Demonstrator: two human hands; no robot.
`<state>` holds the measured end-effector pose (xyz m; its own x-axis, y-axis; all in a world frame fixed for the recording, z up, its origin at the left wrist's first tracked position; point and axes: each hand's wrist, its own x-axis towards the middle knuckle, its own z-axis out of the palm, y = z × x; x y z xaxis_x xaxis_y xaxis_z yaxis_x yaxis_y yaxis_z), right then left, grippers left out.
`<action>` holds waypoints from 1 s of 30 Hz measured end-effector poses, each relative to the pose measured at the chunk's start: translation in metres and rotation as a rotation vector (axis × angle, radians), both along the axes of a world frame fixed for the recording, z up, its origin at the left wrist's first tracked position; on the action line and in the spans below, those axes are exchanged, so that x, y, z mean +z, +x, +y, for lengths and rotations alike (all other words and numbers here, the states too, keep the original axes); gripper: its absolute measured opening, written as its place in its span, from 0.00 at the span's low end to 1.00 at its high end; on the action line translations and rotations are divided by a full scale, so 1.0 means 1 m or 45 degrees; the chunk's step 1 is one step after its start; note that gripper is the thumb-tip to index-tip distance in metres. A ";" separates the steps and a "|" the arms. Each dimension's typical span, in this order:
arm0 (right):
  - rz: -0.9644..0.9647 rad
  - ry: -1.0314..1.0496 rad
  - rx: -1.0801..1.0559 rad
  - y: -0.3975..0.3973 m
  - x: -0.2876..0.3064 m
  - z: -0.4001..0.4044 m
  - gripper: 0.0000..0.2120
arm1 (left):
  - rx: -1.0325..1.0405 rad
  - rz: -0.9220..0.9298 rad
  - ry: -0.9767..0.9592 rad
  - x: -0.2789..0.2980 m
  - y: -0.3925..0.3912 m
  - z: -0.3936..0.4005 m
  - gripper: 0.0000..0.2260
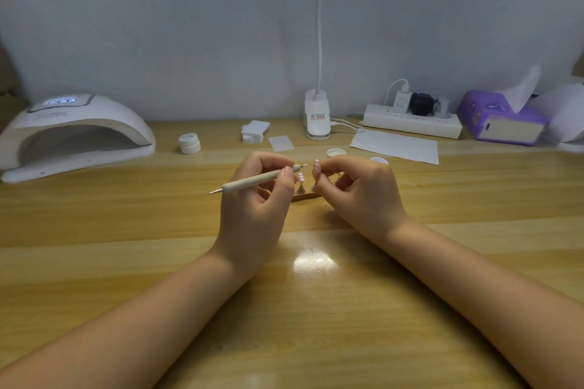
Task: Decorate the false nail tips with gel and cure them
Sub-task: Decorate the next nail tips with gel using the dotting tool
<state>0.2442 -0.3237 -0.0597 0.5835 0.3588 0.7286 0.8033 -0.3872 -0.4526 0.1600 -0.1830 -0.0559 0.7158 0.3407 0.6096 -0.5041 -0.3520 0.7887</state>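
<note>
Wooden table (126, 230); left hand (256, 199) grips dotting tool (252, 181).

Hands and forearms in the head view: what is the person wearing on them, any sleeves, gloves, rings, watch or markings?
Nothing is worn. The left hand and right hand are bare, with no gloves, and no rings or bracelets show. Both forearms are uncovered all the way to the picture's bottom edge: no sleeves, no watch, no wristband. No tattoos or other markings are visible. The fingernails are too small to judge.

We see a pale pink nail tip (316, 166), a beige pen (252, 181), a white lamp (76, 133), a purple tissue box (502, 118), and a yellow wood-grain table (316, 309).
</note>
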 end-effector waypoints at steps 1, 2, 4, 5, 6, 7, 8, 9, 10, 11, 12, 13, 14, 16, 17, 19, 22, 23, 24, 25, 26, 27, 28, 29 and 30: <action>0.029 0.015 -0.007 0.001 0.000 0.000 0.04 | 0.006 -0.001 -0.009 0.000 0.000 0.000 0.03; 0.071 0.032 -0.013 0.002 0.000 0.000 0.05 | 0.010 -0.001 -0.009 0.000 0.000 0.001 0.03; 0.168 0.071 -0.033 0.004 -0.001 -0.001 0.06 | 0.012 0.003 -0.008 -0.001 0.000 0.000 0.03; 0.209 0.085 -0.041 0.005 -0.001 -0.001 0.06 | 0.011 0.005 -0.010 0.000 0.000 0.000 0.03; 0.240 0.088 -0.046 0.006 -0.001 -0.001 0.06 | 0.011 0.007 -0.011 -0.001 0.000 0.000 0.03; 0.263 0.083 -0.049 0.007 -0.001 -0.001 0.06 | 0.013 0.011 -0.013 -0.001 0.000 0.000 0.03; 0.282 0.073 -0.052 0.008 -0.001 -0.002 0.06 | 0.014 0.014 -0.017 -0.001 0.001 0.000 0.03; 0.302 0.067 -0.055 0.008 -0.001 -0.002 0.06 | 0.013 0.016 -0.023 -0.001 0.001 0.001 0.03; 0.320 0.063 -0.059 0.009 -0.001 -0.002 0.06 | 0.011 0.017 -0.030 -0.001 0.001 0.001 0.03; 0.331 0.059 -0.065 0.009 0.000 -0.002 0.06 | 0.009 0.019 -0.035 -0.001 0.002 0.002 0.03; 0.330 0.049 -0.077 0.009 0.000 -0.002 0.05 | 0.007 0.022 -0.037 -0.001 0.002 0.002 0.03; 0.323 0.032 -0.098 0.009 0.000 -0.002 0.04 | 0.005 0.027 -0.038 -0.001 0.002 0.002 0.03; 0.318 0.010 -0.125 0.009 -0.001 -0.002 0.04 | 0.004 0.032 -0.040 -0.001 0.002 0.002 0.03; 0.334 -0.026 -0.192 0.012 -0.002 -0.002 0.03 | 0.007 0.040 -0.043 -0.002 0.002 0.002 0.03; 0.351 -0.037 -0.224 0.013 -0.003 -0.002 0.03 | 0.008 0.044 -0.044 -0.002 0.003 0.002 0.03; 0.386 -0.062 -0.267 0.015 -0.005 -0.002 0.03 | 0.004 0.049 -0.045 -0.002 0.003 0.002 0.03; 0.437 -0.143 -0.318 0.017 -0.006 -0.002 0.03 | -0.001 0.058 -0.045 -0.001 0.003 0.001 0.03; 0.452 -0.180 -0.330 0.017 -0.006 -0.002 0.04 | -0.002 0.063 -0.045 -0.001 0.002 0.001 0.03; 0.465 -0.218 -0.334 0.018 -0.006 -0.002 0.05 | -0.003 0.067 -0.048 -0.001 0.002 0.002 0.03; 0.476 -0.254 -0.335 0.018 -0.006 -0.002 0.06 | -0.002 0.072 -0.052 -0.001 0.002 0.002 0.03; 0.482 -0.284 -0.337 0.019 -0.006 -0.002 0.07 | -0.001 0.077 -0.054 -0.001 0.002 0.002 0.03; 0.486 -0.309 -0.343 0.019 -0.006 -0.002 0.07 | -0.001 0.081 -0.053 -0.001 0.002 0.002 0.03; 0.486 -0.331 -0.354 0.019 -0.006 -0.002 0.08 | -0.003 0.085 -0.050 -0.001 0.002 0.002 0.03; 0.483 -0.356 -0.369 0.020 -0.006 -0.002 0.09 | -0.005 0.087 -0.048 0.000 0.002 0.002 0.03; 0.475 -0.387 -0.387 0.020 -0.005 -0.002 0.10 | -0.008 0.087 -0.048 0.000 0.002 0.001 0.03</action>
